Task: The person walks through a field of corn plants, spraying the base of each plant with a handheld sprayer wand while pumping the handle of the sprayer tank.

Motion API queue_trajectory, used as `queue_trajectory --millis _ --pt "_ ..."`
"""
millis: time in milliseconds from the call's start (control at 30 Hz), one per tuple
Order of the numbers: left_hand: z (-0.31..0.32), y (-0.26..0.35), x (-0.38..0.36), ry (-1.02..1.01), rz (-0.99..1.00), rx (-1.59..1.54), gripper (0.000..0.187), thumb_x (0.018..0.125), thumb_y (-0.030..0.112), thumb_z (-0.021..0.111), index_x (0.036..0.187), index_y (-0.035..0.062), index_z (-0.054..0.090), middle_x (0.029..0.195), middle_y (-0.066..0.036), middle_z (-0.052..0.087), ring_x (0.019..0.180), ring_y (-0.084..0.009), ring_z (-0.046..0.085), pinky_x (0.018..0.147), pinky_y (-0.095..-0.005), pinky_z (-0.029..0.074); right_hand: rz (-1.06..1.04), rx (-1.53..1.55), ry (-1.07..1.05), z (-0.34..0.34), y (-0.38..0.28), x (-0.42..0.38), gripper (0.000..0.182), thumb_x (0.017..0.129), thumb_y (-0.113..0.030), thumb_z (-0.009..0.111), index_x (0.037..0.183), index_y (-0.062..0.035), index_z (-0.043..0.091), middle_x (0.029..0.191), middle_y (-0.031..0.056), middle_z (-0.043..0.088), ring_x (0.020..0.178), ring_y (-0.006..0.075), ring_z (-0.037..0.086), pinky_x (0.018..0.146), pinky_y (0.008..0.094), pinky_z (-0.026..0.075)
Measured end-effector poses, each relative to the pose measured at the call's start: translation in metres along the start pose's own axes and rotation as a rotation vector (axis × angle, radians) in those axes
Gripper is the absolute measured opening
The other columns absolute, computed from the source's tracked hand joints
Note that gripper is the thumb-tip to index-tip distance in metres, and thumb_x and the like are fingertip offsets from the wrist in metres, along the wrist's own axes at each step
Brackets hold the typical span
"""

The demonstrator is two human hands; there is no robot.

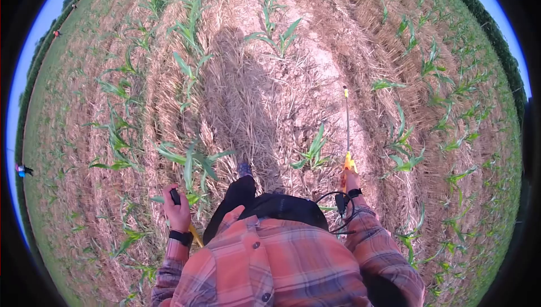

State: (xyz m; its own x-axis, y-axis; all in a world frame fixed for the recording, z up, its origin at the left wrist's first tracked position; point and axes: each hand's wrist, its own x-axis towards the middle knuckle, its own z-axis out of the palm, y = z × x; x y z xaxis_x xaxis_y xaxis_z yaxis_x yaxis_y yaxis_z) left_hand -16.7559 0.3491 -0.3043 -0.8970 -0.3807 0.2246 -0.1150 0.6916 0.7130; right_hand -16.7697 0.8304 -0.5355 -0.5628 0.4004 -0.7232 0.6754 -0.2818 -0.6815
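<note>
At the lower left, my left hand (177, 210) is wrapped round a black grip (175, 196), with a yellow bar showing below it beside the wrist. My right hand (351, 181) holds the yellow handle of a spray wand (347, 163). The wand's thin metal rod points forward and ends in a yellow nozzle (345, 89) above the pale soil. A black hose (352, 217) loops near my right wrist. A young corn plant (313, 152) grows just left of the wand.
Rows of young corn (191, 163) run forward through straw-covered soil on both sides. My shoe (244, 169) stands on the straw, and my shadow (236, 93) stretches ahead. At the far left edge is a person (22, 170), with others small in the distance. Trees line the horizon.
</note>
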Motion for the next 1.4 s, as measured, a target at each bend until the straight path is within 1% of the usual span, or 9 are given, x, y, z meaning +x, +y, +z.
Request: queue_trajectory --millis 400,533,667,867,967,1067,1100,1333,1400 --pt "0.029 -0.048 0.101 0.017 -0.099 -0.084 0.022 0.071 0.0 0.05 0.091 0.006 0.047 0.065 -0.002 0.041 0.056 -0.0098 0.039 0.051 -0.0241 0.034 -0.026 -0.088 0.153 0.096 -0.032 0.04 0.013 0.072 -0.016 0.05 0.077 -0.0046 0.051 0.051 0.0047 0.047 0.035 0.0123 0.042 0.032 0.0243 0.034" --pt "0.027 -0.06 0.133 0.045 -0.114 -0.1 0.022 0.071 0.0 0.05 0.092 0.0069 0.046 0.062 0.0 0.04 0.053 -0.0083 0.037 0.047 -0.0231 0.032 0.051 -0.369 0.005 0.159 -0.049 0.036 0.021 0.075 -0.024 0.052 0.073 -0.0029 0.054 0.052 0.0059 0.051 0.036 0.0132 0.046 0.031 0.0274 0.036" --pt "0.026 -0.066 0.162 0.035 -0.156 -0.108 0.022 0.072 0.0 0.05 0.092 0.0069 0.046 0.058 0.001 0.038 0.05 -0.0068 0.036 0.044 -0.0221 0.03 -0.063 -0.677 -0.205 0.209 -0.056 0.038 0.017 0.075 -0.021 0.05 0.072 -0.0048 0.052 0.052 0.0047 0.05 0.033 0.0126 0.042 0.028 0.0275 0.034" --pt "0.037 -0.078 0.185 0.004 -0.174 -0.172 0.022 0.072 0.0 0.05 0.092 0.0066 0.045 0.057 0.001 0.037 0.048 -0.0066 0.034 0.044 -0.0221 0.03 -0.407 -1.07 -0.512 0.266 -0.108 0.016 0.027 0.076 -0.029 0.053 0.069 -0.0035 0.055 0.054 0.0039 0.053 0.047 0.0115 0.052 0.045 0.0262 0.04" --pt "0.043 -0.075 0.202 0.004 -0.199 -0.171 0.023 0.072 -0.001 0.05 0.093 0.0065 0.045 0.058 0.001 0.037 0.049 -0.0067 0.035 0.044 -0.022 0.03 -0.56 -1.232 -0.715 0.285 -0.126 0.025 0.037 0.073 -0.04 0.05 0.077 -0.0032 0.055 0.065 0.0126 0.057 0.065 0.0265 0.057 0.059 0.0349 0.042" --pt "0.056 -0.084 0.214 0.021 -0.218 -0.215 0.023 0.072 -0.001 0.05 0.094 0.0058 0.045 0.062 0.001 0.04 0.051 -0.0068 0.035 0.045 -0.0222 0.03 -0.526 -1.195 -0.874 0.301 -0.147 0.033 0.033 0.075 -0.035 0.052 0.077 -0.0026 0.056 0.059 0.0076 0.055 0.055 0.0177 0.055 0.052 0.0292 0.041" --pt "0.059 -0.078 0.22 0.046 -0.184 -0.165 0.023 0.072 -0.002 0.048 0.094 0.0061 0.045 0.066 0.001 0.039 0.054 -0.0061 0.035 0.048 -0.0206 0.031 -0.606 -1.232 -0.935 0.305 -0.147 0.046 0.039 0.074 -0.041 0.05 0.08 -0.0026 0.056 0.064 0.0122 0.056 0.061 0.0234 0.056 0.056 0.0315 0.042" --pt "0.088 -0.021 0.279 0.09 -0.047 -0.04 0.022 0.072 -0.001 0.049 0.093 0.0051 0.045 0.073 -0.001 0.041 0.057 -0.0083 0.034 0.052 -0.022 0.032 -0.621 -1.202 -0.836 0.31 -0.164 0.118 0.041 0.073 -0.043 0.051 0.082 -0.0043 0.056 0.07 0.0161 0.057 0.067 0.0279 0.056 0.06 0.0347 0.041" --pt "0.1 -0.007 0.292 0.044 -0.204 -0.032 0.022 0.071 -0.002 0.048 0.092 0.0052 0.045 0.069 -0.001 0.042 0.056 -0.0073 0.035 0.049 -0.0219 0.031 -0.597 -1.191 -0.75 0.305 -0.175 0.134 0.04 0.072 -0.043 0.052 0.082 -0.0046 0.057 0.07 0.0157 0.057 0.067 0.0275 0.057 0.06 0.0345 0.042"
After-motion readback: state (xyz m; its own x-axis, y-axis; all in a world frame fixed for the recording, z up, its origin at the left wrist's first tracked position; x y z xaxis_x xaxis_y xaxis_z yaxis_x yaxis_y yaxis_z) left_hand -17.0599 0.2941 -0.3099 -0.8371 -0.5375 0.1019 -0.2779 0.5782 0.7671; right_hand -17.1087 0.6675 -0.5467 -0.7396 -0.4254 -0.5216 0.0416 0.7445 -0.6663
